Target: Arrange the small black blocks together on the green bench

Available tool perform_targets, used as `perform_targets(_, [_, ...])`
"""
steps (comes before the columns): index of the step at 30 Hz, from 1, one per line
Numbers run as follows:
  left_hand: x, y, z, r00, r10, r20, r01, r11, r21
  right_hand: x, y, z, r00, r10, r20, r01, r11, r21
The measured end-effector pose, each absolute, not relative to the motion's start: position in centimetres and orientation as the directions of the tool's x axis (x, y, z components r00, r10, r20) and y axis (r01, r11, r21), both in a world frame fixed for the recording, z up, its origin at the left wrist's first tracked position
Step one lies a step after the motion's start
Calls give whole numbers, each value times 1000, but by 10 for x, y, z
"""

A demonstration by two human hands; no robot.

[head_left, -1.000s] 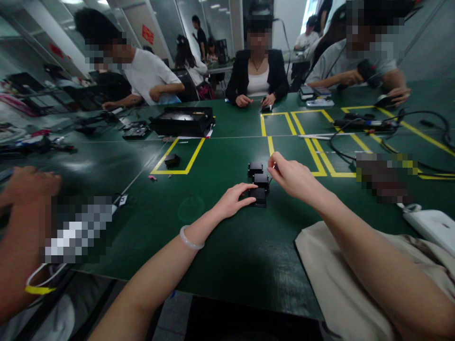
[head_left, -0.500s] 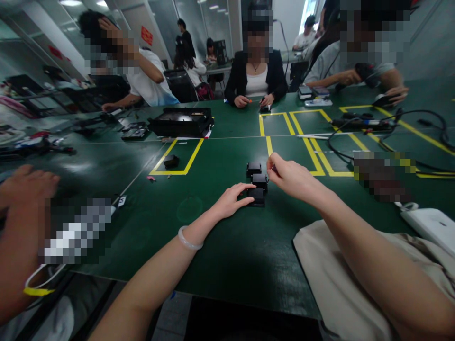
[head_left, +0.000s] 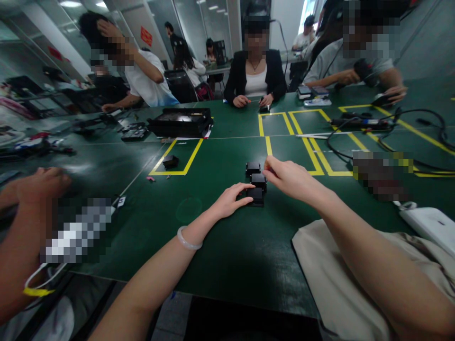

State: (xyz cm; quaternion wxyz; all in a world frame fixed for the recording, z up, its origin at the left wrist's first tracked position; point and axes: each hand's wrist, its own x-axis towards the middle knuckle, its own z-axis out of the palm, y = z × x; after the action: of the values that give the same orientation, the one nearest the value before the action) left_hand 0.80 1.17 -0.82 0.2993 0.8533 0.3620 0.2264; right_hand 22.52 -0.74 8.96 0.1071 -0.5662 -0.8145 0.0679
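Three small black box-shaped parts sit close together in a staggered row on the green table: a far one [head_left: 253, 168], a middle one [head_left: 258, 180] and a near one [head_left: 255, 196]. Small bright spots show at their edges. My left hand [head_left: 232, 199] comes from the left, its thumb and fingertips gripping the near part's left side. My right hand [head_left: 284, 175] is at the right of the middle part, fingers curled together in a pinch by its edge. What is between those fingertips, if anything, is hidden.
Yellow tape frames mark the green table [head_left: 227, 255]. A black tray [head_left: 179, 122] and a small black piece [head_left: 170, 161] lie left. Cables [head_left: 423, 113], a white power bank [head_left: 432, 225] and beige cloth [head_left: 330, 270] are right. A co-worker's arm [head_left: 33, 203] rests left; other people sit opposite.
My right hand has shifted very slightly left and down, nearer the middle part. My left hand holds its place. The co-worker's hand at the left has moved a little to the right.
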Motion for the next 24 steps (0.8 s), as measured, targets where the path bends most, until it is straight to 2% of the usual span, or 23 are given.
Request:
perform_targets(4, [8, 11, -7, 632, 757, 166, 487, -554, 676, 226, -6, 88, -315, 942, 116, 926, 332, -181])
perform_targets(11, [8, 11, -7, 636, 753, 165, 474, -551, 687, 229, -4, 87, -314, 943, 112, 906, 333, -261])
perform_targets(17, [8, 11, -7, 634, 757, 159, 479, -546, 687, 227, -5, 86, -291, 946, 140, 932, 314, -181])
perform_targets(24, [8, 12, -9, 634, 755, 167, 473, -550, 689, 226, -5, 86, -296, 946, 131, 917, 320, -240])
